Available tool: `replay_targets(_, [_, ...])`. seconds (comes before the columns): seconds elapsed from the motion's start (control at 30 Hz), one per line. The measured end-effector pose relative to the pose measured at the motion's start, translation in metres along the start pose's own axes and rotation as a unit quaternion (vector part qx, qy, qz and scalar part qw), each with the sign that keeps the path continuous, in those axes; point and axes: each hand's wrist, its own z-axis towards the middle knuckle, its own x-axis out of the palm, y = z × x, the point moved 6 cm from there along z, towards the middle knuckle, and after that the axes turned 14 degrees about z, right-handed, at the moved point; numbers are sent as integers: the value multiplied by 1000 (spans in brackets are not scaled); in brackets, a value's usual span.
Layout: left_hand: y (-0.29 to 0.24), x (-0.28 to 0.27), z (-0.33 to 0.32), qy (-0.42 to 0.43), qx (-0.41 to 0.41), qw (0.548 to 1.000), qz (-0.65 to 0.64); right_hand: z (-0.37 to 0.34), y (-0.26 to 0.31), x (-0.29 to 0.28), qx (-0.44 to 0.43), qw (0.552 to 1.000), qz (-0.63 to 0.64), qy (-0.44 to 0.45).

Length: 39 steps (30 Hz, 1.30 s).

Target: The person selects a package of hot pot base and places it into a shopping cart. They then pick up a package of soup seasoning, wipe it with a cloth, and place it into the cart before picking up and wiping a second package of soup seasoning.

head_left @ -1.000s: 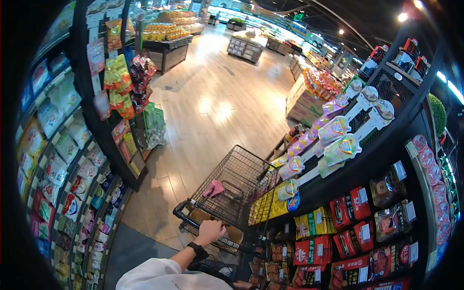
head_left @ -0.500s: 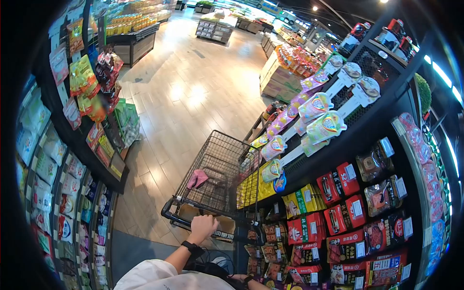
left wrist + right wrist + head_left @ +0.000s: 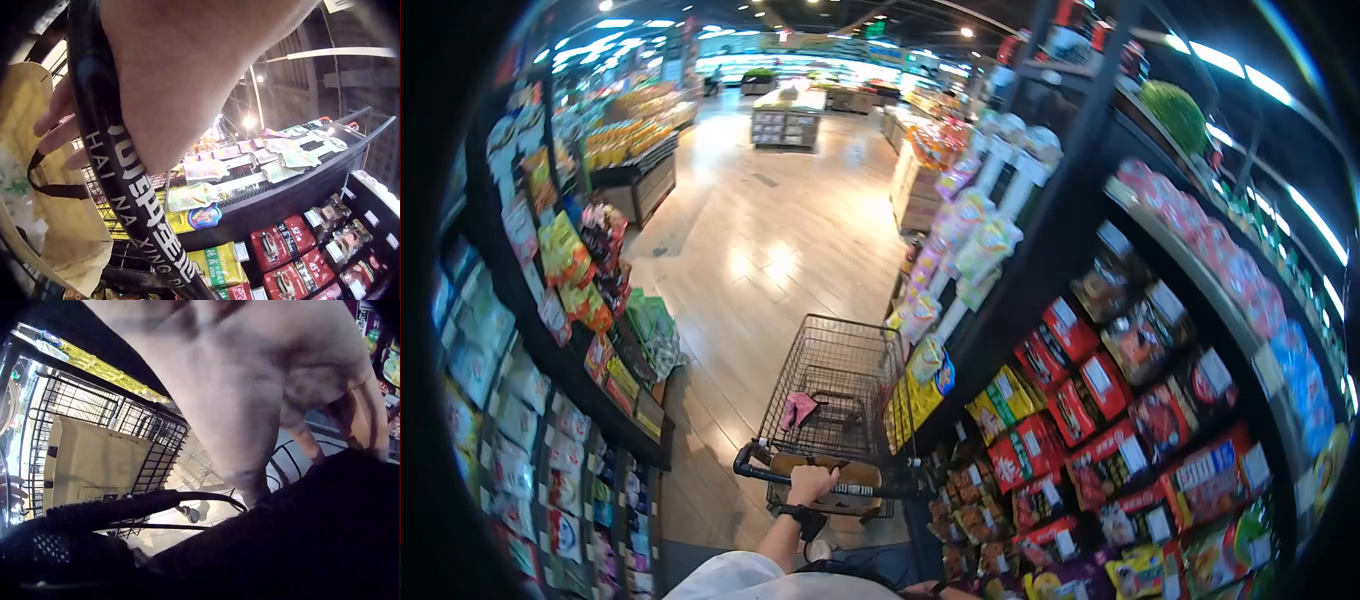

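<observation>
My left hand [image 3: 812, 484] grips the black handle [image 3: 122, 147] of a wire shopping cart [image 3: 840, 350], its fingers curled around the bar. White lettering runs along the handle. A tan paper bag [image 3: 78, 231] with a black cord loop hangs just beyond the handle, near my left fingertips. Something pink and cloth-like [image 3: 797, 410] lies in the cart's basket. In the right wrist view my right hand [image 3: 269, 381] is held low before my body, its loosely bent fingers reaching down to dark fabric [image 3: 312, 531]. The fabric's edge hides the fingertips.
Shelves of packaged goods [image 3: 510, 400] line the left side. Red and yellow food packets [image 3: 1090, 400] hang close on the right, beside the cart. Hanging snack bags [image 3: 565, 250] jut out at left. Ahead, wooden flooring [image 3: 760, 230] leads toward a display stand [image 3: 785, 128].
The head view has tilted up and turned, showing more ceiling and far aisles. My left hand stays on the cart handle. At the bottom edge, my right hand has nearly left the head view.
</observation>
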Motion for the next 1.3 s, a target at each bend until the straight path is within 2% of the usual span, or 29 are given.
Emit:
replay_targets(0.17, [-10, 9, -9, 44, -24, 999, 15, 13, -80, 23, -7, 993, 92, 74])
replay_targets(0.27, [-4, 34, -5, 48, -5, 998, 31, -26, -103, 20, -51, 975, 216, -6])
replay_targets(0.3, [-5, 41, -4, 51, 6, 998, 48, -38, -114, 18, -66, 961, 266, -35])
replay_targets(0.33, [-11, 30, -16, 64, -23, 996, 49, -50, -126, 14, -85, 943, 315, -67])
replay_targets(0.4, [-12, 33, -25, 25, -25, 998, 43, -67, -154, 5, -123, 904, 387, -133])
replay_targets(0.43, [-16, 34, -27, -3, -33, 998, 44, -70, -168, -3, -138, 890, 399, -170])
replay_targets(0.5, [-32, 22, -47, 6, -62, 998, 33, -77, -196, -14, -168, 860, 417, -242])
replay_targets(0.53, [-36, 24, -49, -7, -69, 997, 41, -118, -185, -13, -143, 898, 353, -220])
replay_targets(0.63, [-54, 26, -60, -14, -70, 996, 47, -118, -197, -30, -230, 878, 337, -248])
replay_targets(0.67, [-79, 3, -84, -43, -30, 998, 38, -130, -193, -35, -243, 870, 352, -245])
replay_targets(0.77, [-93, 17, -89, -22, -24, 999, 10, -161, -170, -47, -294, 855, 328, -273])
replay_targets(0.8, [-104, 9, -100, -2, 13, 999, -45, -163, -162, -51, -318, 851, 317, -271])
replay_targets(0.9, [-147, -43, -165, 26, 113, 990, -81, -208, -129, -46, -366, 840, 291, -274])
replay_targets(0.93, [-128, -19, -153, -14, 125, 992, 10, -217, -120, -45, -382, 836, 284, -272])
replay_targets(1.03, [-70, 40, -136, 2, 18, 1000, 22, -247, -99, -37, -426, 822, 245, -288])
replay_targets(1.07, [-79, 34, -149, 35, 27, 999, -29, -258, -92, -35, -426, 812, 214, -337])
replay_targets(1.1, [-88, 29, -160, -67, 15, 998, 15, -267, -79, -35, -471, 781, 167, -374])
replay_targets(1.17, [-95, 32, -170, -113, 35, 993, 19, -342, -36, -4, -516, 676, 44, -525])
replay_targets(1.23, [-99, 38, -173, -121, 31, 992, 0, -384, 6, 25, -555, 656, 84, -504])
replay_targets(1.3, [-110, 31, -196, -123, 24, 992, 0, -407, 42, 50, -558, 667, 37, -492])
